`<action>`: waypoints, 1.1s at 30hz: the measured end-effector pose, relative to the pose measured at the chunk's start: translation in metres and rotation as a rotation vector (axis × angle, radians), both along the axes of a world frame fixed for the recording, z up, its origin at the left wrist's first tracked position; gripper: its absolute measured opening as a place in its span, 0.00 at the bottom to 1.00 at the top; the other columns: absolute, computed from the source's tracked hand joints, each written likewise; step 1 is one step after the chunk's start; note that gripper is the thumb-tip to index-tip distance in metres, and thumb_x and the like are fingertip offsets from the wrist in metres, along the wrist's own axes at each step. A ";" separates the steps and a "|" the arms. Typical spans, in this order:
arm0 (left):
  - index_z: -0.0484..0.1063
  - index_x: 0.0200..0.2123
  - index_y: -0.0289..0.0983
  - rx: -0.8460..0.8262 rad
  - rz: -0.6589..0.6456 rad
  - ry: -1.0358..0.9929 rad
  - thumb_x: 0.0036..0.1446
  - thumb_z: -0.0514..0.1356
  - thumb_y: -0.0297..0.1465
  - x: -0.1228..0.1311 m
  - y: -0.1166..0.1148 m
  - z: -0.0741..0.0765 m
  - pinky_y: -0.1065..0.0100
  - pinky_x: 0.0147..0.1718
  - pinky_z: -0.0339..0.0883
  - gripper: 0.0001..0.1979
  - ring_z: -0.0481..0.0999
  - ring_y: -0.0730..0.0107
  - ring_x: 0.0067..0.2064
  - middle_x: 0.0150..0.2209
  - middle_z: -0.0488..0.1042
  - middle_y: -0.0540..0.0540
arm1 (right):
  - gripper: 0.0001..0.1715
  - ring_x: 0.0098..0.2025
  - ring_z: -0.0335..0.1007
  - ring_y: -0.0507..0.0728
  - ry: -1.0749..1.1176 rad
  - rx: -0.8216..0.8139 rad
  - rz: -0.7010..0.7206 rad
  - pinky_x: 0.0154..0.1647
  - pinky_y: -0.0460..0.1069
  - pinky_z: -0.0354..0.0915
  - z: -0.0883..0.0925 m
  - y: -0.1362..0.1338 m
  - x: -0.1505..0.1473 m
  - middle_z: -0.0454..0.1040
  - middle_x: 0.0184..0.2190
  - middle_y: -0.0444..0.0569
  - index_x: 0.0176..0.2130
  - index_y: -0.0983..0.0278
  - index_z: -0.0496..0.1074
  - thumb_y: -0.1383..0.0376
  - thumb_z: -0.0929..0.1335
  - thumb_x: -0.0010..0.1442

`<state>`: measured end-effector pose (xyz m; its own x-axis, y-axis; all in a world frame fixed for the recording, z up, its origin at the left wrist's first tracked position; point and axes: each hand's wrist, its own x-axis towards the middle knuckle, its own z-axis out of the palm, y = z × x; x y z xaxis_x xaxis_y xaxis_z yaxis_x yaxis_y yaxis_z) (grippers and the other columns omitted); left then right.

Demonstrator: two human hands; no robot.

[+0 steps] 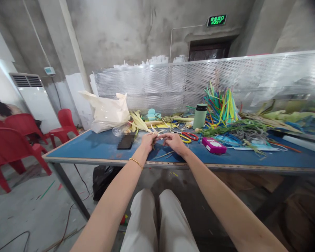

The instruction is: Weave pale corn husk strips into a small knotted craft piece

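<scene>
My left hand (pixel 148 140), with a gold bead bracelet at its wrist, is closed around a small bunch of pale strips (pixel 154 131) that look like dry husk. From the right, my right hand (pixel 174 141) reaches in, its thumb and fingers pinching the same bunch. The fingers hide much of it. Thin loose strips (pixel 166 154) lie on the blue table below the hands. Just behind my right hand are red-handled scissors (pixel 190 135) and a yellow-handled pair (pixel 185 139). A dark phone (pixel 125 141) rests left of my left hand.
A cream bag (pixel 110 111) stands at the back left beside pale husk leaves (pixel 138 121). Right of centre are a green tumbler (pixel 200 117), a purple box (pixel 214 145) and a heap of coloured strips (pixel 224 108). Red chairs (pixel 13 150) and a person (pixel 2 106) are at the left.
</scene>
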<state>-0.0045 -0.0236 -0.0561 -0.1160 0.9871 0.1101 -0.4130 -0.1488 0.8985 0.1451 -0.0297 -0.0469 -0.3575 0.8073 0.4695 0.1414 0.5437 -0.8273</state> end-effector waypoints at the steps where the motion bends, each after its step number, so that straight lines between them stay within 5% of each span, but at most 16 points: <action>1: 0.71 0.24 0.32 0.001 0.006 0.000 0.41 0.67 0.23 0.000 0.000 0.000 0.74 0.21 0.52 0.06 0.63 0.80 0.20 0.18 0.68 0.50 | 0.14 0.23 0.69 0.51 0.002 0.024 0.013 0.29 0.46 0.66 0.000 0.000 0.000 0.76 0.22 0.43 0.34 0.65 0.80 0.69 0.67 0.47; 5: 0.71 0.22 0.33 0.044 0.035 0.086 0.40 0.70 0.26 0.002 0.000 -0.001 0.72 0.21 0.50 0.09 0.61 0.80 0.20 0.19 0.68 0.51 | 0.11 0.25 0.67 0.53 -0.037 0.158 -0.048 0.31 0.48 0.64 0.001 0.000 0.001 0.73 0.21 0.44 0.31 0.63 0.80 0.59 0.70 0.51; 11: 0.70 0.18 0.34 0.171 0.035 0.301 0.42 0.71 0.35 0.004 -0.006 -0.002 0.71 0.21 0.45 0.15 0.59 0.79 0.20 0.16 0.63 0.52 | 0.07 0.33 0.69 0.56 0.018 0.386 -0.275 0.36 0.49 0.63 -0.003 0.012 0.002 0.75 0.28 0.49 0.27 0.63 0.78 0.62 0.72 0.52; 15: 0.72 0.20 0.32 0.187 -0.040 0.305 0.40 0.71 0.35 0.005 -0.011 0.000 0.71 0.21 0.45 0.13 0.59 0.79 0.20 0.17 0.64 0.52 | 0.08 0.30 0.67 0.55 -0.043 0.428 -0.396 0.34 0.50 0.63 -0.007 0.022 0.005 0.74 0.29 0.49 0.26 0.62 0.77 0.61 0.72 0.53; 19: 0.71 0.19 0.32 0.191 -0.067 0.292 0.39 0.70 0.34 0.006 -0.012 0.000 0.71 0.21 0.47 0.13 0.60 0.79 0.20 0.17 0.64 0.52 | 0.07 0.37 0.70 0.59 -0.103 0.534 -0.495 0.44 0.53 0.64 -0.010 0.030 0.007 0.77 0.31 0.49 0.26 0.61 0.76 0.61 0.73 0.52; 33: 0.71 0.20 0.32 0.128 -0.100 0.271 0.41 0.70 0.29 0.008 -0.015 0.003 0.71 0.22 0.50 0.10 0.62 0.79 0.20 0.18 0.65 0.52 | 0.07 0.29 0.74 0.56 -0.086 0.340 -0.360 0.34 0.49 0.65 -0.013 0.029 0.004 0.77 0.26 0.47 0.29 0.62 0.71 0.60 0.68 0.54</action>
<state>0.0036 -0.0388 -0.0532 0.0315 0.9684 0.2475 -0.1798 -0.2382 0.9544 0.1489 -0.0004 -0.0601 -0.1333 0.6932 0.7083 0.4292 0.6845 -0.5892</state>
